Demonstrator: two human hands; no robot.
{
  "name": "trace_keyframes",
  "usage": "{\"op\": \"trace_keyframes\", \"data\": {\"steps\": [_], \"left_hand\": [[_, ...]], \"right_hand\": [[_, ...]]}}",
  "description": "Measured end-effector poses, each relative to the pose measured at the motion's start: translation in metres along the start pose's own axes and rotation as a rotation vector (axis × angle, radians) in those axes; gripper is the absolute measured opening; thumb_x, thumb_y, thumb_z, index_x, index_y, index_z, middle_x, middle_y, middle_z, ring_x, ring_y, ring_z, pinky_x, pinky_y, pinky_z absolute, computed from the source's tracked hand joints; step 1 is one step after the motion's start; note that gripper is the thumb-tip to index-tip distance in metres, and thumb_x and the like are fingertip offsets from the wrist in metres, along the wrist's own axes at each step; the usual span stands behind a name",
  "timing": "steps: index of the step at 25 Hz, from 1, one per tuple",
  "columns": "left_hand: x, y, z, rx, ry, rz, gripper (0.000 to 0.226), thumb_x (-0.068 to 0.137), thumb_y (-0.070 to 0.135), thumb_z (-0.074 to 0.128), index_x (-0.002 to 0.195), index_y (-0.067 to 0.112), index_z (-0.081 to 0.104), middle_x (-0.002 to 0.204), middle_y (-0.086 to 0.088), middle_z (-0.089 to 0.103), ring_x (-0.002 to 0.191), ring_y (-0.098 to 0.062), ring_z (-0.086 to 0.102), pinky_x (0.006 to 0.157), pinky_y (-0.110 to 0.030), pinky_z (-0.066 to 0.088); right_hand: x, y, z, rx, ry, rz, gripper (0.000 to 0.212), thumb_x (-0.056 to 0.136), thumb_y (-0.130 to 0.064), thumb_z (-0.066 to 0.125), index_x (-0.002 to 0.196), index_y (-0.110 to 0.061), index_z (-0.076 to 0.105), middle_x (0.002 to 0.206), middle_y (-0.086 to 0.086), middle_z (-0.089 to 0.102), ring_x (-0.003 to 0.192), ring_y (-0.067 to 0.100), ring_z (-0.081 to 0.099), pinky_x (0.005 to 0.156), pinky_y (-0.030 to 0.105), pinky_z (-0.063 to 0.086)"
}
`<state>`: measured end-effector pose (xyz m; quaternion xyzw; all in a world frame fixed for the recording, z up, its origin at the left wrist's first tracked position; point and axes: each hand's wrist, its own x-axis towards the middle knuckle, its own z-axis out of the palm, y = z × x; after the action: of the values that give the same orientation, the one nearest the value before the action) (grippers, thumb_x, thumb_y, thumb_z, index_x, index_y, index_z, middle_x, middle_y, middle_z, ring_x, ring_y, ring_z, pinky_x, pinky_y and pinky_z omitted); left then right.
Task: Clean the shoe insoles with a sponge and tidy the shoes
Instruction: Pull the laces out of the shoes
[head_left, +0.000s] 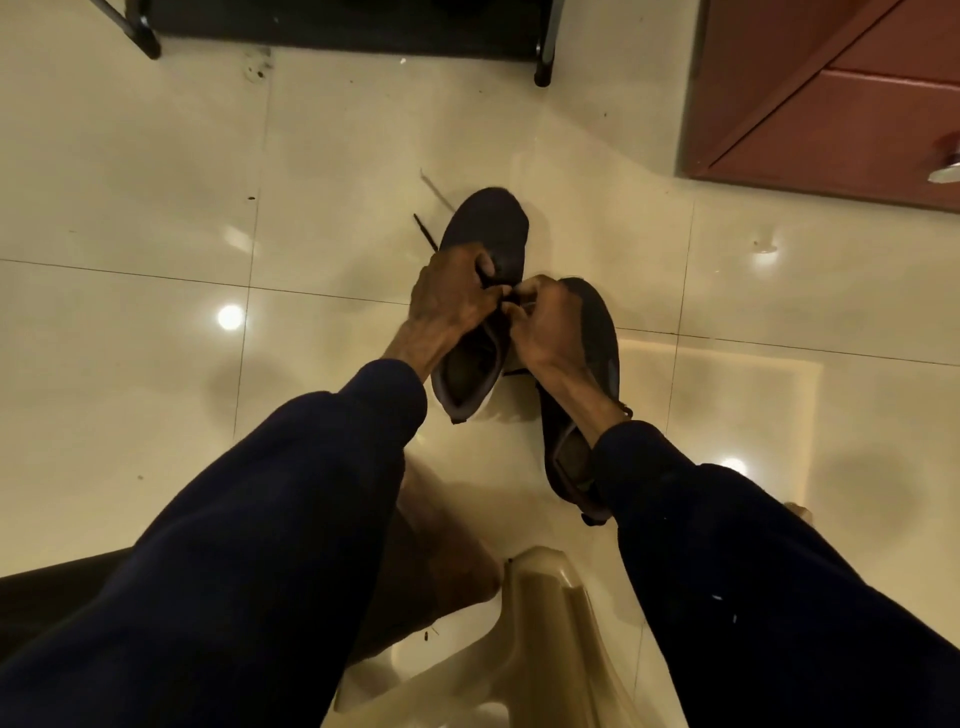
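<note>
A beige plastic chair (545, 623) with a smooth moulded rim sits at the near edge of the floor (156, 208), and a bare foot (441, 561) rests just beside it. Both arms reach forward and down in dark navy sleeves (260, 519), soft and loose, with the wrists bare. The left hand (452, 296) lies back-up over the middle of the far shoe (488, 223). Its fingers are curled tight, gripping the lace (427, 234). The right hand (550, 322) meets it from the other side – fingers bent in close, pinching the same lace, knuckles nearly touching the left hand's.

Both shoes are dark, matte and round-toed, standing mid-floor on glossy cream tiles. The near shoe (597, 332) lies just beside the far one, partly under the right wrist. A loose lace end trails off the far shoe's left side.

At the floor's far edge stands a black rack (363, 26) – at the far right corner, a red-brown cabinet (831, 104).
</note>
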<state>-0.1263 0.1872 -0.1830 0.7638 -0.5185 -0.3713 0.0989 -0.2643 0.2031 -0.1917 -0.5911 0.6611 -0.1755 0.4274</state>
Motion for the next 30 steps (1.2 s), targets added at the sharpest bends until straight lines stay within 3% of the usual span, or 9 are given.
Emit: {"op": "trace_keyframes", "data": {"steps": [4, 7, 11, 14, 18, 22, 24, 26, 30], "left_hand": [[-0.017, -0.006, 0.014, 0.098, -0.020, -0.045, 0.028, 0.082, 0.040, 0.082, 0.090, 0.020, 0.065, 0.085, 0.003, 0.067, 0.078, -0.018, 0.062, 0.070, -0.032, 0.048], [-0.023, -0.004, 0.016, 0.190, -0.024, 0.028, 0.018, 0.082, 0.027, 0.083, 0.091, 0.016, 0.072, 0.088, -0.003, 0.071, 0.082, -0.024, 0.067, 0.073, -0.037, 0.056], [-0.026, 0.001, 0.011, 0.203, -0.029, 0.068, 0.007, 0.085, 0.011, 0.073, 0.089, 0.005, 0.074, 0.083, -0.010, 0.070, 0.080, -0.029, 0.067, 0.066, -0.035, 0.048], [-0.032, -0.006, 0.003, -0.052, 0.120, -0.096, 0.011, 0.082, 0.012, 0.072, 0.078, 0.002, 0.073, 0.074, -0.009, 0.070, 0.068, -0.023, 0.068, 0.066, -0.028, 0.056], [-0.048, -0.009, -0.006, -0.652, 0.269, -0.405, 0.024, 0.076, 0.016, 0.080, 0.098, 0.017, 0.071, 0.083, -0.005, 0.073, 0.065, -0.014, 0.068, 0.055, -0.019, 0.051], [-0.074, -0.007, -0.018, -1.148, 0.221, -0.381, 0.020, 0.093, 0.000, 0.061, 0.103, 0.009, 0.077, 0.091, -0.014, 0.075, 0.075, -0.017, 0.071, 0.071, -0.025, 0.057], [-0.080, -0.017, -0.023, -1.052, 0.184, -0.258, 0.024, 0.095, -0.003, 0.057, 0.103, 0.005, 0.078, 0.100, -0.011, 0.077, 0.088, -0.016, 0.075, 0.083, -0.028, 0.061], [-0.079, -0.030, -0.028, -0.686, 0.163, -0.047, 0.024, 0.094, -0.001, 0.062, 0.109, 0.009, 0.078, 0.106, -0.008, 0.075, 0.096, -0.018, 0.073, 0.091, -0.034, 0.060], [-0.077, -0.037, -0.044, -0.177, 0.020, 0.221, 0.015, 0.096, 0.012, 0.069, 0.106, 0.001, 0.074, 0.099, -0.011, 0.062, 0.090, -0.023, 0.064, 0.079, -0.023, 0.050]], "right_hand": [[-0.019, 0.019, 0.003, 0.014, -0.006, -0.047, 0.013, 0.089, -0.002, 0.071, 0.080, -0.011, 0.072, 0.076, -0.006, 0.069, 0.072, 0.001, 0.065, 0.067, 0.018, 0.055], [-0.030, 0.021, 0.005, 0.009, 0.007, -0.117, 0.014, 0.090, 0.002, 0.065, 0.085, -0.009, 0.072, 0.079, -0.002, 0.070, 0.073, 0.004, 0.065, 0.067, 0.015, 0.054], [-0.028, 0.018, 0.004, -0.075, -0.022, -0.179, 0.017, 0.090, 0.003, 0.060, 0.094, -0.007, 0.073, 0.088, 0.004, 0.072, 0.080, 0.013, 0.066, 0.074, 0.021, 0.056], [-0.025, 0.013, -0.001, -0.181, -0.075, -0.222, 0.022, 0.088, 0.008, 0.053, 0.092, -0.004, 0.072, 0.086, 0.008, 0.066, 0.077, 0.020, 0.061, 0.068, 0.029, 0.052], [-0.020, -0.006, -0.017, -0.223, -0.255, -0.282, 0.023, 0.096, 0.003, 0.053, 0.096, -0.005, 0.075, 0.093, 0.005, 0.060, 0.083, 0.015, 0.056, 0.069, 0.008, 0.041], [-0.020, -0.033, -0.039, -0.079, -0.344, -0.225, 0.018, 0.099, -0.002, 0.059, 0.107, -0.010, 0.074, 0.094, -0.002, 0.071, 0.082, -0.009, 0.063, 0.072, 0.001, 0.042], [-0.019, -0.044, -0.050, -0.068, -0.375, -0.215, 0.017, 0.100, -0.004, 0.058, 0.104, -0.010, 0.073, 0.086, -0.003, 0.071, 0.078, -0.017, 0.061, 0.070, 0.000, 0.040], [-0.017, -0.052, -0.060, -0.110, -0.362, -0.236, 0.017, 0.100, -0.008, 0.058, 0.098, -0.011, 0.075, 0.080, -0.004, 0.072, 0.076, -0.009, 0.065, 0.072, 0.009, 0.044], [-0.007, -0.056, -0.069, -0.274, -0.365, -0.225, 0.015, 0.095, -0.013, 0.062, 0.093, -0.013, 0.077, 0.085, -0.001, 0.073, 0.081, 0.012, 0.069, 0.075, 0.031, 0.058]]}}
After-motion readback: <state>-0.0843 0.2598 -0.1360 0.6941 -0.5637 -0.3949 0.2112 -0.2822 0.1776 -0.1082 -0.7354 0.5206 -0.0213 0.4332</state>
